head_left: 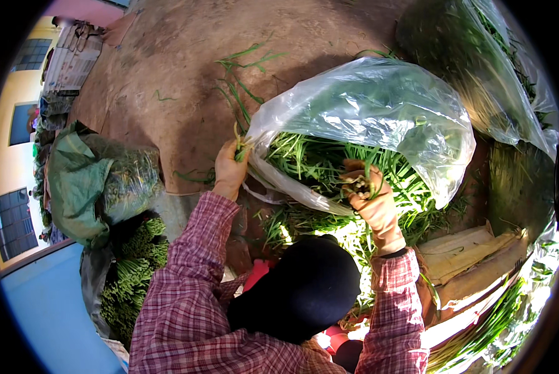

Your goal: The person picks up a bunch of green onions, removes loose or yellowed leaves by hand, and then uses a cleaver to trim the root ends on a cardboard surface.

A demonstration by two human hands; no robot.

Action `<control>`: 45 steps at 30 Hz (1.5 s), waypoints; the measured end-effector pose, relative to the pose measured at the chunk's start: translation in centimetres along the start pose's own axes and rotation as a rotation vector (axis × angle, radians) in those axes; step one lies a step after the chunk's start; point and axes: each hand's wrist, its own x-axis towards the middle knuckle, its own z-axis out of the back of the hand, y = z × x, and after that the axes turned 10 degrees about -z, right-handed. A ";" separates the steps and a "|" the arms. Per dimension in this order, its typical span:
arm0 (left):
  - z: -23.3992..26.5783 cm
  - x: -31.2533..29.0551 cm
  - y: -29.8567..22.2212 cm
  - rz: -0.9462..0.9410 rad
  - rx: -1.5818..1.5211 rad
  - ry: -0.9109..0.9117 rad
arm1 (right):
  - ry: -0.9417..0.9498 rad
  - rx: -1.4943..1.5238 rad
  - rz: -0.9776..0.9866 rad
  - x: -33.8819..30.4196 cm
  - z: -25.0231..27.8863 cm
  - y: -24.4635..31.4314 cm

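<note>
At nine to ten o'clock, a pale yellow building wall with barred windows [2, 168] lines the far edge. Near nine o'clock, a crumpled green woven sack [74, 187] sits against a clear plastic-wrapped bundle [130, 184]. At eight o'clock, a dark open sack [94, 280] is packed with thin upright green stems [133, 274].

Just left of centre, toward ten o'clock, the left hand [229, 171] is clamped on the left edge of a large, clear plastic bag [360, 93], with a few stalks poking up beside its fingers. Loose green leaves [248, 62] lie on the brown floor [180, 75] near eleven o'clock. The bag spreads from the centre toward two o'clock, its mouth facing six, with long leafy greens [301, 156] inside.

The right hand [381, 204], at three o'clock, is closed around a bunch of green stalks [359, 186], cut ends upward, at the bag's mouth. Flattened tan cardboard [466, 252] lies toward four o'clock; a bulging clear sack of greens [466, 68] stands at two.
</note>
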 end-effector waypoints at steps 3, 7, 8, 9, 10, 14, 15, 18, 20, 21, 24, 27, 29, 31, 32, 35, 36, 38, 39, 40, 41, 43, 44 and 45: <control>1.4 -0.2 -2.6 0.095 -0.239 -0.164 | -0.002 0.118 -0.101 -0.3 1.0 -0.6; 3.3 -0.9 -6.1 0.047 -0.321 -0.344 | -0.032 0.261 -0.183 -1.0 1.1 -0.3; 3.9 -1.0 -7.8 0.032 -0.376 -0.389 | -0.054 0.255 -0.260 -1.1 1.3 0.4; 4.2 -0.8 -10.4 0.006 -0.399 -0.380 | -0.065 0.201 -0.270 -1.2 1.4 0.0; 4.0 -0.7 -12.4 -0.062 -0.413 -0.248 | -0.075 0.148 -0.282 -1.2 1.5 -0.2; -1.2 -0.6 -15.9 -0.556 -0.203 0.135 | 0.011 0.183 -0.287 -0.8 1.4 2.9; -3.4 -1.0 -15.9 -0.570 -0.219 0.112 | 0.087 0.248 -0.301 -0.6 1.4 3.7; -6.3 -1.2 -18.7 -0.529 -0.344 0.209 | 0.139 0.343 -0.184 -0.3 0.5 0.8; -7.1 -1.2 -17.8 -0.419 -0.214 0.375 | 0.031 0.293 -0.296 -0.6 0.3 1.8; -7.3 -0.8 -17.1 -0.378 -0.223 0.542 | 0.027 0.311 -0.284 -1.0 0.1 1.6; -5.9 2.4 -17.5 -0.404 -0.228 0.872 | 0.055 0.382 -0.263 -1.0 -0.1 3.0; -7.1 2.5 -17.7 -0.402 -0.243 0.727 | 0.047 0.431 -0.161 -0.4 -1.2 4.6; -6.3 3.2 -19.4 -0.429 -0.314 0.702 | -0.032 0.399 -0.236 -0.3 -1.0 5.0; -6.4 3.3 -19.9 -0.403 -0.273 0.723 | -0.196 0.301 -0.230 -0.3 -0.9 4.3; -6.7 3.6 -19.3 -0.500 -0.195 0.756 | -0.216 0.201 -0.223 -0.5 -0.5 3.8; -7.1 4.8 -16.3 -0.683 -0.115 0.861 | -0.268 0.437 -0.161 -1.0 0.8 3.8; -6.8 4.5 -14.8 -0.613 0.005 0.941 | -0.302 0.482 -0.141 -1.2 1.4 4.3; -6.9 2.4 -8.3 -0.658 0.266 0.923 | -0.314 0.488 -0.064 -2.0 3.2 5.8; -6.3 1.9 -6.6 -0.688 0.478 0.953 | -0.276 0.524 0.033 -2.3 5.0 5.5; -6.3 1.5 -3.8 -0.727 0.478 0.920 | -0.238 0.557 0.133 -2.9 7.1 5.2; -6.3 0.3 -1.4 -0.762 0.514 0.848 | -0.293 0.587 0.045 -4.2 8.6 6.4; -6.4 0.2 -1.8 -0.767 0.548 0.852 | -0.311 0.729 0.121 -6.6 11.5 9.1; -5.7 0.8 -4.1 -0.718 0.556 0.913 | -0.271 0.813 0.212 -7.6 13.5 9.9; -5.3 0.8 -5.7 -0.660 0.563 0.962 | -0.302 0.705 0.180 -7.7 14.1 11.6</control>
